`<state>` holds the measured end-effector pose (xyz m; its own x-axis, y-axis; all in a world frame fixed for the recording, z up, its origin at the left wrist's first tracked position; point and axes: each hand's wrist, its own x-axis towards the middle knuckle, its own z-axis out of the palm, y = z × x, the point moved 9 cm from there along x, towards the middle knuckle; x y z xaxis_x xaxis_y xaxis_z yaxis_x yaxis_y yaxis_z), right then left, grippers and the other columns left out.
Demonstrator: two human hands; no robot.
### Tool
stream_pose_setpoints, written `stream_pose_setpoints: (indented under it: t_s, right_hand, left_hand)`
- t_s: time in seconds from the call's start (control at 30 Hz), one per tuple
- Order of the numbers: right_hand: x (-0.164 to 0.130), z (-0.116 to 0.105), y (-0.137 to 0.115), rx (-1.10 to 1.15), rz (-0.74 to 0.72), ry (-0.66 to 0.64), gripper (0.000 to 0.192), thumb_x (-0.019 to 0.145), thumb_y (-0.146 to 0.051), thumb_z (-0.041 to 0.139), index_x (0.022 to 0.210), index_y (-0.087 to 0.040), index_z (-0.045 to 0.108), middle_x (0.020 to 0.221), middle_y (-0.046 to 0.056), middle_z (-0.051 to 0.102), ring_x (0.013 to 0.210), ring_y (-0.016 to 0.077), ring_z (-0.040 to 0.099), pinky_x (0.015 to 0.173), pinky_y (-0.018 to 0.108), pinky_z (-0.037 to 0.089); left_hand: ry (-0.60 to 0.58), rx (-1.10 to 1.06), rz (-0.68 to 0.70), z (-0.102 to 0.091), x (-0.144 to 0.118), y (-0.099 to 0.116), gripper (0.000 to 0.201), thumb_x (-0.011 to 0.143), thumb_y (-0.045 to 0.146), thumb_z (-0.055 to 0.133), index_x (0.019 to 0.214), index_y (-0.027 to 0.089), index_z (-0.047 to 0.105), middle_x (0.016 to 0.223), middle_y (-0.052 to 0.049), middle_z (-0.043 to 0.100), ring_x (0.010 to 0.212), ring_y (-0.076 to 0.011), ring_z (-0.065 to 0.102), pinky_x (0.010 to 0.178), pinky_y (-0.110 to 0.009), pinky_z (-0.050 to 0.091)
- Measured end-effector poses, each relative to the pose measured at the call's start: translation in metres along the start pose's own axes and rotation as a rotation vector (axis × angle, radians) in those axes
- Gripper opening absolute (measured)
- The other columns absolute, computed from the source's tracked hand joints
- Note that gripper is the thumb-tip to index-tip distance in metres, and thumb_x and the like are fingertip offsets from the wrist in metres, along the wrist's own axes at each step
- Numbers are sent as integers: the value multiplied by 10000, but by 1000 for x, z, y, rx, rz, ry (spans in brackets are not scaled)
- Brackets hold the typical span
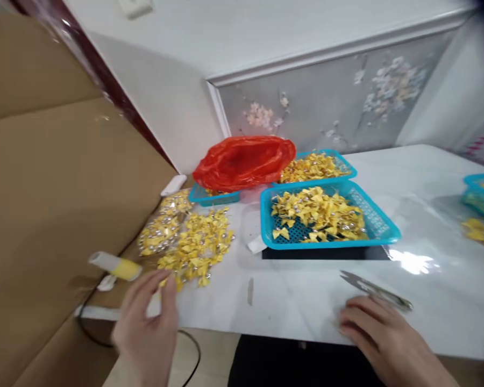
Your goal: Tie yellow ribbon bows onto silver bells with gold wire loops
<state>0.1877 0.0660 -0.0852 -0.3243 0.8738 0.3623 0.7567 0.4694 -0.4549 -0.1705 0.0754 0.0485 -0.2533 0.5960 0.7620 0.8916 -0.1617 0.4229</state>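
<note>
My left hand (pixel 147 322) hovers at the table's front left edge, thumb and fingers pinched by a small yellow bow at the near end of a heap of finished yellow bows with silver beads (pixel 187 242). A white and yellow glue gun (pixel 115 266) lies just left of that hand. My right hand (pixel 381 336) rests on the white table (pixel 298 301) with its fingers on the handles of metal snips (pixel 373 290), whose tips point left. A blue basket of plain yellow bows (pixel 326 217) stands behind the hands.
A red plastic bag (pixel 242 161) lies over a small blue basket (pixel 213 196). Another blue basket of yellow pieces (pixel 317 164) stands behind. More blue baskets (pixel 482 196) and loose bows sit at the far right. Brown cardboard (pixel 52 204) rises on the left. A black cable (pixel 191 349) hangs below.
</note>
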Motion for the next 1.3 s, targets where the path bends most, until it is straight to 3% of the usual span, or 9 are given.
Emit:
stream_pose_setpoints:
  t_s: [0.07, 0.13, 0.2, 0.27, 0.4, 0.53, 0.77, 1.17, 1.3]
  right_hand:
    - [-2, 7, -7, 35, -125, 19, 163, 946, -250, 512, 916, -291, 667, 882, 9, 703, 795, 196, 690, 666, 282, 546]
    - [-2, 4, -5, 105, -130, 81, 154, 956, -266, 501, 904, -284, 644, 871, 1, 700, 790, 179, 688, 673, 255, 540]
    - [1, -1, 8, 207, 13, 134, 175, 973, -302, 468, 878, -265, 610, 829, -1, 685, 737, 161, 676, 658, 230, 534]
    - [5, -3, 20, 328, 197, 140, 241, 988, -339, 430, 811, -254, 571, 728, -15, 645, 638, 142, 638, 593, 205, 512]
    - [14, -10, 26, 575, 465, 164, 372, 983, -460, 405, 691, -249, 499, 578, -46, 473, 509, 136, 481, 484, 207, 417]
    - [20, -23, 29, 680, 567, 233, 393, 941, -542, 443, 704, -239, 523, 616, -41, 442, 541, 138, 431, 491, 206, 389]
    - [40, -40, 27, 659, 405, 62, 315, 945, -464, 481, 752, -232, 570, 649, -15, 547, 579, 142, 518, 526, 190, 456]
    - [79, -78, 1, 713, 348, 9, 306, 999, -413, 427, 761, -232, 489, 674, -36, 472, 613, 126, 428, 527, 219, 360]
    - [90, -86, -9, 734, 323, 9, 281, 990, -390, 448, 769, -225, 503, 668, -40, 484, 587, 115, 424, 517, 217, 348]
  left_hand:
    - [-153, -7, 22, 33, -1, 14, 135, 892, 271, 635, 957, 161, 681, 964, -72, 696, 878, -224, 671, 805, -403, 557]
    - [-401, -36, 46, 81, -9, 30, 138, 911, 273, 634, 981, 162, 676, 979, -43, 712, 840, -190, 688, 742, -379, 583]
    - [-586, -43, 33, 125, -19, 41, 181, 935, 284, 609, 1065, 169, 659, 1038, -54, 709, 815, -176, 692, 705, -358, 592]
    - [-666, -5, -13, 159, -21, 43, 230, 937, 285, 607, 1134, 170, 637, 1108, -70, 691, 872, -198, 691, 741, -389, 590]
    - [-725, 108, -87, 194, -14, 35, 302, 927, 294, 618, 1205, 178, 607, 1216, -90, 652, 993, -242, 669, 827, -457, 567]
    - [-802, 162, -125, 201, -15, 30, 301, 928, 296, 616, 1204, 176, 607, 1205, -89, 656, 977, -238, 673, 813, -448, 572]
    - [-860, 182, -165, 198, -17, 30, 282, 933, 299, 609, 1187, 175, 616, 1180, -83, 667, 948, -227, 681, 794, -431, 579]
    - [-757, 24, -164, 207, -10, 31, 277, 934, 293, 607, 1189, 186, 619, 1220, -89, 653, 1006, -242, 664, 844, -459, 560]
    - [-674, -133, -236, 190, -12, 25, 275, 919, 286, 626, 1172, 177, 621, 1232, -88, 642, 1023, -248, 652, 865, -474, 543]
